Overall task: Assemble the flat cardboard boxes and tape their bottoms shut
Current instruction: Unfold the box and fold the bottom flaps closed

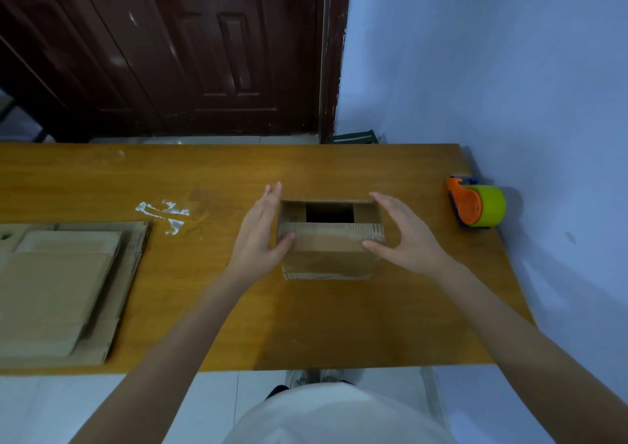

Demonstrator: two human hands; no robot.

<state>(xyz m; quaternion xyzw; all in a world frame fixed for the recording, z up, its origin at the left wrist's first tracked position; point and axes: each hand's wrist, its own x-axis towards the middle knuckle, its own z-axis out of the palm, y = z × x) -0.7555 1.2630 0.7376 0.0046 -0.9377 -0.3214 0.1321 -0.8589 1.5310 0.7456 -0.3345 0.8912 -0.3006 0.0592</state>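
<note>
A small cardboard box [328, 250] stands on the wooden counter [373, 324], about midway between its near and far edges and somewhat toward the right end. The box's top is partly closed: a flap on the near side is folded inward over the opening, short flaps lie at the left and right ends, and a dark rectangular gap shows toward the far side. The left hand [261, 233] is against the box's left side, fingers straight and together pointing away from the person, thumb laid across the near-left corner of the folded flap. The right hand [402, 236] is at the box's right side, fingers spread and relaxed, arched over the right end, thumb tip touching the near flap's right end; whether the fingers touch the box is hard to tell. Neither hand is curled around anything. A stack of flat boxes [57, 290] lies at the left end of the counter, reaching close to the near edge and running out of view on the left. A tape dispenser [475, 202] with an orange body and a yellow-green roll sits by the right edge, toward the far right corner, well apart from the box. White scraps [166, 214] are stuck to the counter just beyond the flat stack.
</note>
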